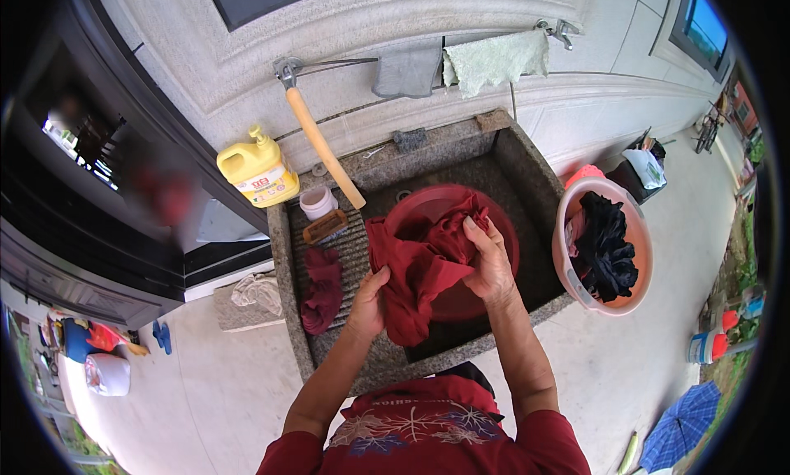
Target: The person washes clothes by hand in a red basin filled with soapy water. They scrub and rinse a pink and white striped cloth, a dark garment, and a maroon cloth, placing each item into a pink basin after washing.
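My left hand (pixel 368 304) and my right hand (pixel 492 261) are both closed on a dark red garment (pixel 415 282), which hangs bunched between them. It covers part of a red basin (pixel 477 298) standing in the stone sink (pixel 527 166). Left of my left hand, a crumpled maroon cloth (pixel 322 290) lies on the ridged washboard part (pixel 350 249) of the sink. Above that cloth rest a brown scrubbing brush (pixel 325 227) and a small pinkish-white tub (pixel 318 202).
A yellow pump jug (pixel 258 171) stands on the sink's left corner. A wooden handle (pixel 321 142) slants down from the wall over the sink. Rags (pixel 495 62) hang above. To the right, a pink basin (pixel 566 257) holds dark clothes (pixel 605 245).
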A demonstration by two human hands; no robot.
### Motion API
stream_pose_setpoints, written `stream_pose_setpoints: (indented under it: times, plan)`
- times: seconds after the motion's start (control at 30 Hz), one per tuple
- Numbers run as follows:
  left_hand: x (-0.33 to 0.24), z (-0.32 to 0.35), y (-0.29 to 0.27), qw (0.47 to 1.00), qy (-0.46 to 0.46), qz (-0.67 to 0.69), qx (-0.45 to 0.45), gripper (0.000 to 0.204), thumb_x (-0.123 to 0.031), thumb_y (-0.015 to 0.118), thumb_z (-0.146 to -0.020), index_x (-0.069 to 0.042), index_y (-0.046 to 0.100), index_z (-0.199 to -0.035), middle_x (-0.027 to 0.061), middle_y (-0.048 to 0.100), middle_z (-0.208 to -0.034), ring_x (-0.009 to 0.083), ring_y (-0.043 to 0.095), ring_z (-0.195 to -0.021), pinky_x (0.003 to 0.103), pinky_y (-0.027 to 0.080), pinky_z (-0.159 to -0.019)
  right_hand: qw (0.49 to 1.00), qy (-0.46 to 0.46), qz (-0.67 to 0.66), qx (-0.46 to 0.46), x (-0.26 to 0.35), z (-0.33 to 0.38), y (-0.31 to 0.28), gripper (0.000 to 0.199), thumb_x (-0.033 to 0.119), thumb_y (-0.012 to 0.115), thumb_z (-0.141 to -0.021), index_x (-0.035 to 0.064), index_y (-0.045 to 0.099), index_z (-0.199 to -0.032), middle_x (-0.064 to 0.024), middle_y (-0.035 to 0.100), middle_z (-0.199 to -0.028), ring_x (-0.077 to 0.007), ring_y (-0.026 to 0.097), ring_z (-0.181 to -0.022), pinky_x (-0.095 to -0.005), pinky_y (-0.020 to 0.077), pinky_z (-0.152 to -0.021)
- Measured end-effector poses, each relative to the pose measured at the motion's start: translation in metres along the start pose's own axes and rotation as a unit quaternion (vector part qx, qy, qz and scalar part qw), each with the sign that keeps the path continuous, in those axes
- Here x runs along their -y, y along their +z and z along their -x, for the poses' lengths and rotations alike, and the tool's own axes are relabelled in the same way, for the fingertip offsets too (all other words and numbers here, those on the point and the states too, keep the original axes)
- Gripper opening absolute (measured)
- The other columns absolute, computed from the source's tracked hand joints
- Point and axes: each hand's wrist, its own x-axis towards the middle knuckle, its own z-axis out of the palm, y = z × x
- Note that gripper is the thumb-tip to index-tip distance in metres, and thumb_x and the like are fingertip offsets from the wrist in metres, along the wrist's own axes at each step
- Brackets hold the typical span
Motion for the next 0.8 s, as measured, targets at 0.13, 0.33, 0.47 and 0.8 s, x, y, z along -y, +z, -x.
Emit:
stream_pose_setpoints:
  times: [0.13,0.33,0.47,0.8]
  plan:
    - [-0.003,0.003,0.014,1.0,-0.001,0.027,-0.007,0.044,-0.021,0.057,-0.09,-0.008,0.044,-0.13,0.0062,0.053,-0.128,0.0227,0.052,-0.116,0.04,0.041,-0.101,1.0,0.02,-0.009,0.018,0.001,0.007,-0.007,0.059,0.029,0.065,-0.084,0.0174,0.036,-0.134,-0.0082,0.053,-0.121,-0.0203,0.057,-0.105,-0.0357,0.0497,-0.078]
    - [-0.012,-0.001,0.037,0.995,0.042,0.085,0.039,0.041,-0.02,0.052,-0.092,-0.009,0.043,-0.131,0.0068,0.049,-0.133,0.0254,0.046,-0.122,0.047,0.036,-0.104,0.973,-0.009,0.202,0.111,-0.036,0.068,-0.002,0.107,0.039,0.074,-0.073,0.0195,0.0,-0.147,-0.0171,0.038,-0.135,-0.0273,0.051,-0.113,-0.0388,0.047,-0.083]
    - [-0.006,0.003,0.048,0.993,0.055,0.088,0.051,0.037,-0.018,0.051,-0.092,-0.012,0.046,-0.128,0.0066,0.051,-0.131,0.0257,0.046,-0.122,0.048,0.036,-0.104,0.995,0.086,0.003,0.049,-0.04,0.081,-0.012,0.068,0.018,0.067,-0.083,0.0124,0.031,-0.14,-0.0084,0.056,-0.116,-0.0244,0.063,-0.086,-0.0361,0.0542,-0.062]
    - [-0.003,0.037,-0.007,0.971,-0.149,-0.185,0.009,0.025,-0.018,0.051,-0.092,-0.009,0.051,-0.116,0.0111,0.06,-0.113,0.0235,0.059,-0.102,0.04,0.05,-0.081,0.49,-0.297,0.79,0.219,0.065,0.022,0.03,0.035,-0.005,0.063,-0.072,0.0052,0.061,-0.105,-0.0126,0.056,-0.098,-0.0269,0.058,-0.095,-0.0314,0.0491,-0.079]
